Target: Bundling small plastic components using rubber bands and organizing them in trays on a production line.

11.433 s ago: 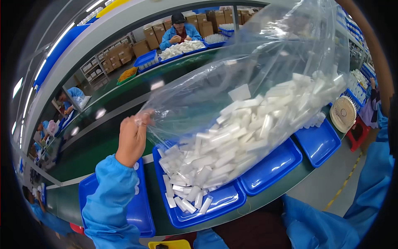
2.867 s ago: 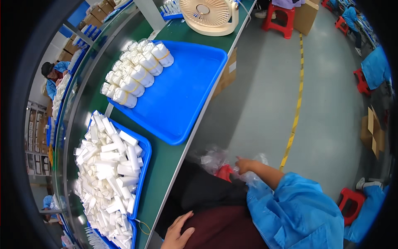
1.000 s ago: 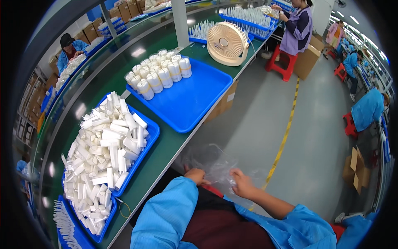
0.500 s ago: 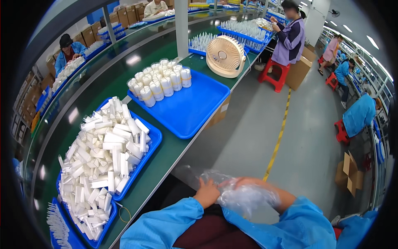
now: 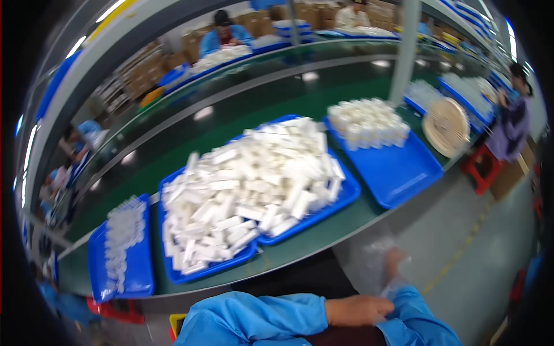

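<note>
A clear plastic bag (image 5: 369, 260) hangs in front of me, past the table edge and above the floor. My right hand (image 5: 394, 265) is pushed up into it or lies behind it; I cannot tell which, since motion smears the fingers. Low down at the right wrist, my left hand (image 5: 359, 310) is closed, its fingers pinching what looks like the bag's edge. Nearest on the table stand blue trays (image 5: 346, 193) heaped with white triangular-looking pieces (image 5: 254, 179) in clear sleeves.
Bundled white rolls (image 5: 369, 122) occupy the far part of another blue tray (image 5: 398, 173). Beyond it is a beige fan (image 5: 446, 128). A small blue tray (image 5: 137, 277) with translucent parts lies left. A grey post (image 5: 405, 52) rises from the table. A person in purple (image 5: 508, 130) works at right.
My view has swung left, bringing the small left tray fully in. The left hand has moved from the bag's upper side down to the right wrist; the right hand has risen and points upward.
</note>
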### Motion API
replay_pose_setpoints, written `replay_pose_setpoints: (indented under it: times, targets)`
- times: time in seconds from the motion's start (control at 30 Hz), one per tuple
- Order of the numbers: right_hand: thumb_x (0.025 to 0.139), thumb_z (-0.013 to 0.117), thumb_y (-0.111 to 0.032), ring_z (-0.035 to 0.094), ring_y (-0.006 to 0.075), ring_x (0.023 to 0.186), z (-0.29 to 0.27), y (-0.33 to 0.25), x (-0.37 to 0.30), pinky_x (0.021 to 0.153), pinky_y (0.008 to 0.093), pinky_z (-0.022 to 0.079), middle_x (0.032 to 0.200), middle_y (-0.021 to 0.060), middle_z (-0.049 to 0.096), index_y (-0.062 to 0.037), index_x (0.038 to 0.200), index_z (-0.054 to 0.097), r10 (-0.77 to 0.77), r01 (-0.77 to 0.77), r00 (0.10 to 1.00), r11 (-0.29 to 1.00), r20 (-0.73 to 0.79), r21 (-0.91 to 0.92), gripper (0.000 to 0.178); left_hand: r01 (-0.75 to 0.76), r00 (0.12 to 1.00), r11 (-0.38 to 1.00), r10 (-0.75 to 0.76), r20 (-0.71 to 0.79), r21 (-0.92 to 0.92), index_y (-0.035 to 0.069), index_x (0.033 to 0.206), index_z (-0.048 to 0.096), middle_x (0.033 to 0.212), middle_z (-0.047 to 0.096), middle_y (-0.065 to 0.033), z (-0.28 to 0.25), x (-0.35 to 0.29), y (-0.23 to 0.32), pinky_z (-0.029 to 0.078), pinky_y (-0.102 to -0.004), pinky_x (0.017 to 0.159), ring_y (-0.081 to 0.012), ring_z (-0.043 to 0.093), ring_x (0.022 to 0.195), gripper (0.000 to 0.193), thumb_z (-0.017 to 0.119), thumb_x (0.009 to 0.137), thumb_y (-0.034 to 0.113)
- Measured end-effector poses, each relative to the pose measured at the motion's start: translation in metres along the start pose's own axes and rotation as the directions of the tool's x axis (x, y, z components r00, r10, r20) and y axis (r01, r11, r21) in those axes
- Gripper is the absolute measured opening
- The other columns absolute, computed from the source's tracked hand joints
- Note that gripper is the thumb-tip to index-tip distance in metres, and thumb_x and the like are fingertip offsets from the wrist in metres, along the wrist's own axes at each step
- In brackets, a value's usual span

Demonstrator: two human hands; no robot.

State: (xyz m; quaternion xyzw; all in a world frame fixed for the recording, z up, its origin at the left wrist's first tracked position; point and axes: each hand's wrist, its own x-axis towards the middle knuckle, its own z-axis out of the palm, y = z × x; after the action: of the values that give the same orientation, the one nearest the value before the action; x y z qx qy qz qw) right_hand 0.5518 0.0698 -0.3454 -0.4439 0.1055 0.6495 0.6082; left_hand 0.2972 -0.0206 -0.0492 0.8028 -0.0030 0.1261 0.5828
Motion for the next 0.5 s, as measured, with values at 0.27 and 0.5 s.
replay_pose_setpoints:
  times: [0.27,0.5]
  targets:
    - [0.071,0.06,-0.009,0.062,0.0236,0.088,-0.004,-0.001,0.014,0.078,0.0335,0.049,0.096,0.0139,0.062,-0.0053,0.112,0.055,-0.015,-0.017,0.993,0.961,-0.115,-0.276,0.042,0.048,0.844,0.791,0.294,-0.449,0.61,0.006,0.1,0.057,0.119,0.048,-0.0188,-0.013,-0.084,0.051,0.046,-0.0413,0.086,-0.0399,0.046,0.113,0.022,0.051,0.078,0.007]
    - [0.071,0.06,-0.011,0.062,0.0242,0.085,-0.001,0.007,0.02,0.076,0.0328,0.05,0.092,0.0146,0.063,-0.0044,0.107,0.058,-0.037,-0.059,0.986,0.833,-0.163,-0.551,0.037,0.597,0.659,0.421,0.228,-0.717,0.683,0.008,0.098,0.063,0.106,0.059,-0.0102,-0.035,-0.173,0.118,0.047,-0.0401,0.087,-0.0283,0.057,0.102,0.028,0.059,0.07,0.01]
